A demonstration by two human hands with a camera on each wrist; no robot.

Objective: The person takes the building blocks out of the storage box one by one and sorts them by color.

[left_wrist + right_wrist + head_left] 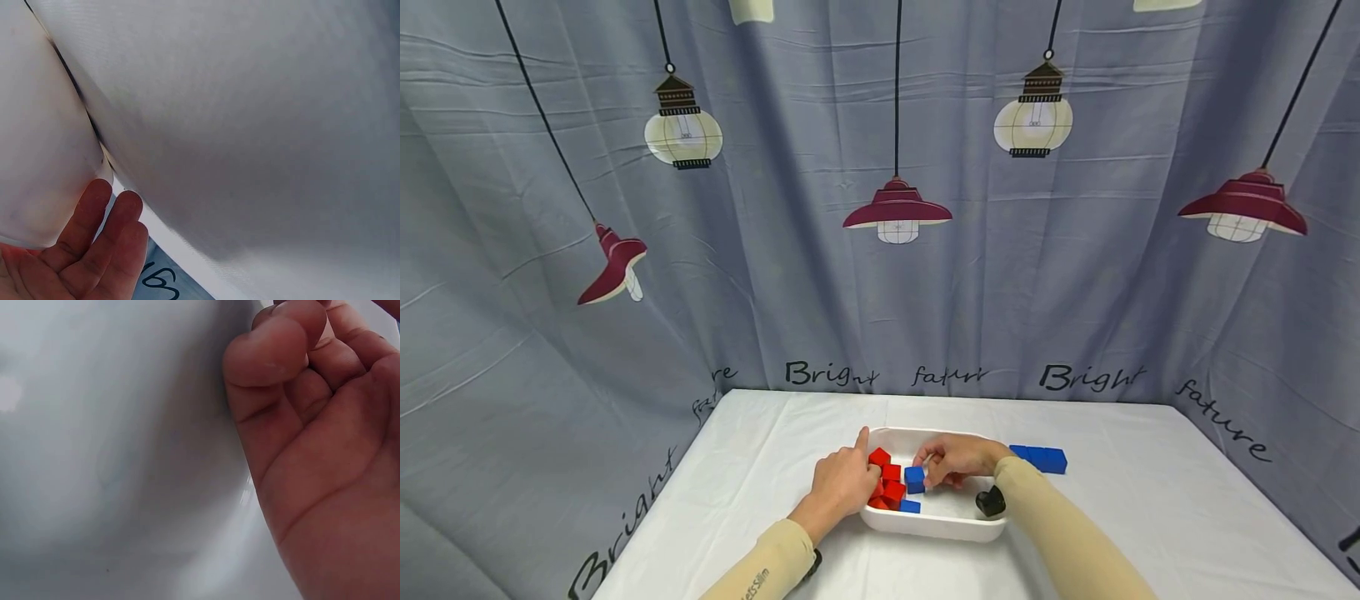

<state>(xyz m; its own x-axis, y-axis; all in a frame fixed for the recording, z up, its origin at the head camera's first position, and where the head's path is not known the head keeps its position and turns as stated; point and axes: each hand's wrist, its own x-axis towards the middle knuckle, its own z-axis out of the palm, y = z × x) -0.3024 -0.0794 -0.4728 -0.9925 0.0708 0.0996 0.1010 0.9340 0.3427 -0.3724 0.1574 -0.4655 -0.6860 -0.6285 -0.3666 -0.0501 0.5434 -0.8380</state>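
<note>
The person's left hand grips the white tray at its left end, thumb over the rim and fingers along the outside. Red blocks cluster inside the tray's left end. Over the tray's middle, the right hand appears to pinch a blue cube, though its wrist view hides the fingertips' contact. Another blue block lies by the tray's near wall; a blue row sits on the counter, right of the tray.
</note>
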